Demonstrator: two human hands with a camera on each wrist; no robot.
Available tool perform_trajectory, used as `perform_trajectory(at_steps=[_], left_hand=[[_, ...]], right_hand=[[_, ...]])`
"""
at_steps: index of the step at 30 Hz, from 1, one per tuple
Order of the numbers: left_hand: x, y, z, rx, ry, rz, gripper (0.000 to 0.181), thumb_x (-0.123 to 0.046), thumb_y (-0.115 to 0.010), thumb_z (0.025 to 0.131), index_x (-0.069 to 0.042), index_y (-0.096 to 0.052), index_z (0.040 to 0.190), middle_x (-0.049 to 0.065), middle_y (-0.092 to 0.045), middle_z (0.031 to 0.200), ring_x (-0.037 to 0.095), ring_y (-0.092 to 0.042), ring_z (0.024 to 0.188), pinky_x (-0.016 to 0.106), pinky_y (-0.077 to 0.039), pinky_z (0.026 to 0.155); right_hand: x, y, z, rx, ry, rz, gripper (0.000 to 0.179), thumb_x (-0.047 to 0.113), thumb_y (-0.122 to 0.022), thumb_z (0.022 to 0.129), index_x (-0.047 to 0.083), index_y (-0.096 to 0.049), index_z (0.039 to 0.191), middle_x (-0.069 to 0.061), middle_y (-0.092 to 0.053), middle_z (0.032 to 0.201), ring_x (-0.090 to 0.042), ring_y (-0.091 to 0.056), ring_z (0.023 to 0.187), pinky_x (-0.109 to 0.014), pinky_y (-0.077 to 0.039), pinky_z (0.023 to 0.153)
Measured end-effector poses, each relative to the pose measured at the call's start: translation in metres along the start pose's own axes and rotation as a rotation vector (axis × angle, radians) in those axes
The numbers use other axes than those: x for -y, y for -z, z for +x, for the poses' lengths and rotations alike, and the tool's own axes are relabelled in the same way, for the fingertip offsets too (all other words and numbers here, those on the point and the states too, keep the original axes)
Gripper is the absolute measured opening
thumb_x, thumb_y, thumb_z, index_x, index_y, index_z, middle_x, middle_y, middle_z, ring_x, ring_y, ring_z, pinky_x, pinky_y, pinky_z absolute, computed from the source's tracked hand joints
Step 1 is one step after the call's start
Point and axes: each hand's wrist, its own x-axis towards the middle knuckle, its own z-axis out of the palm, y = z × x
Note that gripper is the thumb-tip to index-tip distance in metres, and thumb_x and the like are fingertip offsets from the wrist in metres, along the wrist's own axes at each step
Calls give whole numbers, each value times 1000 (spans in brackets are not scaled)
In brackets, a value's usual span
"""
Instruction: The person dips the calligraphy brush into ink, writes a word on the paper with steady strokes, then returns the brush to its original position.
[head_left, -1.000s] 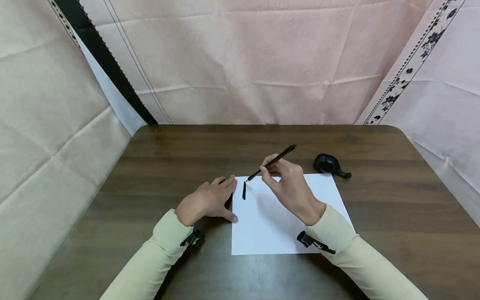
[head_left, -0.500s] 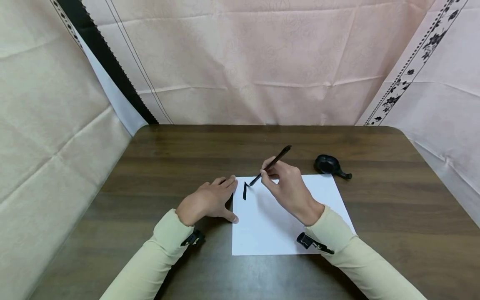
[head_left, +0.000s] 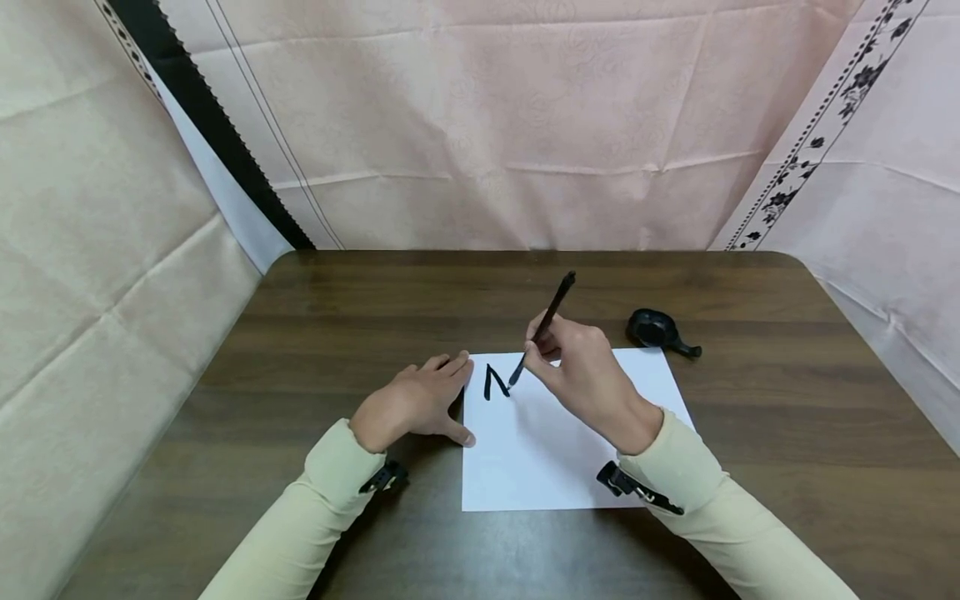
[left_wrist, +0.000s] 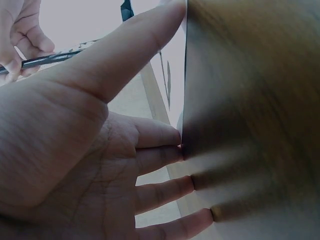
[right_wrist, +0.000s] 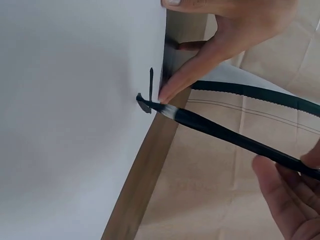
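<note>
My right hand (head_left: pixel 588 375) pinches a black brush pen (head_left: pixel 551 312) between thumb and fingers, its shaft tilted up and away. The brush tip meets the white paper (head_left: pixel 540 467) at the lower end of a slanted black stroke (head_left: pixel 498 382), which runs down from the top of an upright stroke. In the right wrist view the brush pen (right_wrist: pixel 220 132) shows a pale band near its dark bristles. With fingers spread, my left hand (head_left: pixel 420 398) rests at the paper's left edge; its thumb and index fingertip touch the sheet. Its other fingertips stand on the wood in the left wrist view.
A small black dish with a spout-like handle (head_left: pixel 654 328) sits on the brown wooden table (head_left: pixel 360 292), just beyond the paper's far right corner. Pale patterned cloth (head_left: pixel 487 125) hangs behind the table and along both sides.
The brush tip has moved down and to the right, leaving a slanted stroke that joins the upright one. The pen's shaft now stands steeper. My left hand stays in place.
</note>
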Motion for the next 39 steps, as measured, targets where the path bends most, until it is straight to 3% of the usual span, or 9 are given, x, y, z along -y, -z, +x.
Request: perform_trajectory(at_steps=[6,13,24,34,39], left_hand=[[0,-1,0,8,-2,-2,114,-60,-82,86,-13,-22,170,5,-15,178,30,-18,162,62,-25,124],[-1,0,1,5,8,-2,115,-60,-83,85,-13,-22,170,4,-15,178,31,-18,161,62,-24,125],[1,0,0,12,-3,0,114,-61,-81,87,-14,-20,170,3,-12,178,30,-15,162,61,-23,125],[2,0,-1,0,-8,0,113,-60,-82,86,-12,-21,170,5,-14,178,31,-18,162,62,-25,124],[2,0,-2,-2,-18,-13,113,-59,-82,87,-12,-21,170,5,-14,178,31,-17,162,62,-24,124]], right_hand=[[-5,1,1,-41,8,13,8,-2,-66,95,3,-67,101,-8,-76,89,-16,-75,80,-34,-63,74],[-3,4,1,-3,-1,45,8,-1,-67,93,6,-67,99,-4,-74,85,-13,-73,76,-32,-62,72],[-13,0,5,-2,-15,54,8,-2,-69,98,2,-68,104,-10,-77,95,-19,-77,86,-36,-64,79],[-19,-1,6,-39,14,77,11,-6,-67,99,-1,-69,108,-14,-76,105,-26,-78,96,-39,-64,83],[-13,9,3,-108,29,71,14,-5,-70,97,0,-70,110,-14,-76,106,-26,-78,97,-39,-64,82]])
